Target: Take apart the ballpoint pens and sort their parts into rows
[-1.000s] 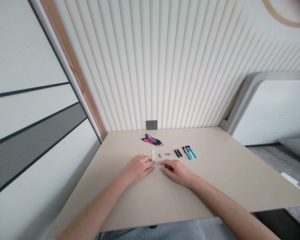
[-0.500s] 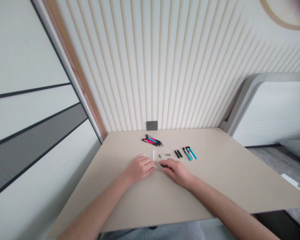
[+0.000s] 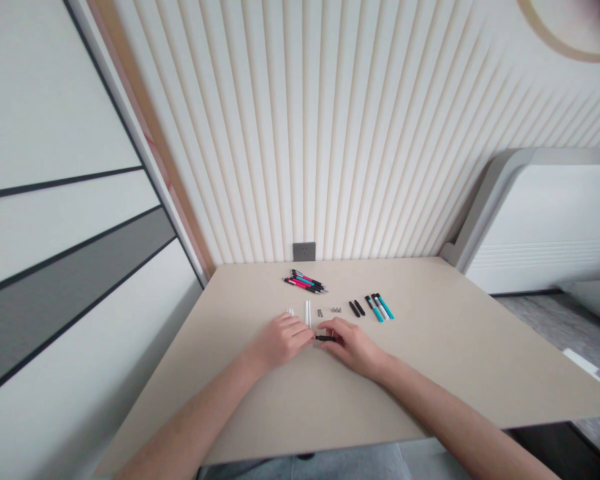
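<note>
My right hand [image 3: 354, 344] is closed around a short black pen grip section [image 3: 325, 338], which points left. At its left tip, the fingers of my left hand [image 3: 286, 337] are pinched together; whatever lies between them is too small to make out. White refill tubes [image 3: 308, 312] lie just beyond my left fingertips. A few small white pieces [image 3: 291, 311] show behind my left knuckles. Beyond my right hand are small metal springs [image 3: 320, 313] and small metal tips [image 3: 336, 310]. Two black grip sections [image 3: 357, 308] lie to their right.
Blue and white pen barrels [image 3: 379, 307] lie in a row at the right. A pile of assembled pens in red, blue and black [image 3: 305, 281] sits farther back on the beige table [image 3: 430, 360]. A dark wall socket [image 3: 304, 251] is behind it.
The black grip section now shows between my hands, turned sideways with its tip at my left fingers. My left hand has shifted slightly right and nearer to me.
</note>
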Demonstrator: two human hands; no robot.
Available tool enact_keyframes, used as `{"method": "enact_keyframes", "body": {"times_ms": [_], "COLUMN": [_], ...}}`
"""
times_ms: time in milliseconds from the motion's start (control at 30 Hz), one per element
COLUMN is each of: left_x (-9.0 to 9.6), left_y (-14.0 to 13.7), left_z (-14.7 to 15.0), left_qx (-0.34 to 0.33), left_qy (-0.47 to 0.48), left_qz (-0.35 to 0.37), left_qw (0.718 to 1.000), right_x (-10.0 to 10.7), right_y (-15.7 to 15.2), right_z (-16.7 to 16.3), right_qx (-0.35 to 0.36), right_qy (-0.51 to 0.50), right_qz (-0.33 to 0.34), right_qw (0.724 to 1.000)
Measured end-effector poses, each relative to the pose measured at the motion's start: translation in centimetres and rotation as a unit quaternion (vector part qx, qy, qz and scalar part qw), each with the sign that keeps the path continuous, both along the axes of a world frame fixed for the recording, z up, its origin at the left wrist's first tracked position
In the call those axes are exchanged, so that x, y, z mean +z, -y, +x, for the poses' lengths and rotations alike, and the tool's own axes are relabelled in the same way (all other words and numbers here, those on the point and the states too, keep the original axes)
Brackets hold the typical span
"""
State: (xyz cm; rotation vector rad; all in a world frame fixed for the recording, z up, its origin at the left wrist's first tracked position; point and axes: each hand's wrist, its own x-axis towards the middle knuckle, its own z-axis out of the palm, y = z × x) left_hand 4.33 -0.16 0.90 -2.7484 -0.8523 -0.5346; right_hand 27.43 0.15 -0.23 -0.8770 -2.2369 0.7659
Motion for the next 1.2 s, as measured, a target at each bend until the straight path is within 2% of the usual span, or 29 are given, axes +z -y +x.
{"method": "enact_keyframes", "body": {"times_ms": [233,433,833,1100,1200], "left_x": [0.23,0.31,0.17,-0.16,-0.22], "left_y": [0.24,0.12,0.15,-0.05,-0.12], "left_z": [0.27,0.34,0.26,0.29,0.22], "left_qx": [0.003,0.04,0.015,0.008,0.006], "left_qy": [0.006,0.016,0.024,0.02,0.013], "left_qz": [0.002,0.001,-0.006,0.015,0.013], "left_qw": [1.0,0.999,1.0,1.0,1.0], "right_x": [0.49,0.69,0.06,-0.15,-0.2], "right_y": [0.14,-0.08,-0.29,-0.41,-0.42], "right_z": [-0.17,0.17,0.65,0.58,0.65], "right_qx": [0.03,0.0,0.008,0.019,0.015], "right_qy": [0.001,-0.055,-0.046,-0.058,-0.053], "right_qz": [0.027,0.053,0.095,0.153,0.152], "right_qw": [0.999,0.997,0.994,0.986,0.987]}}
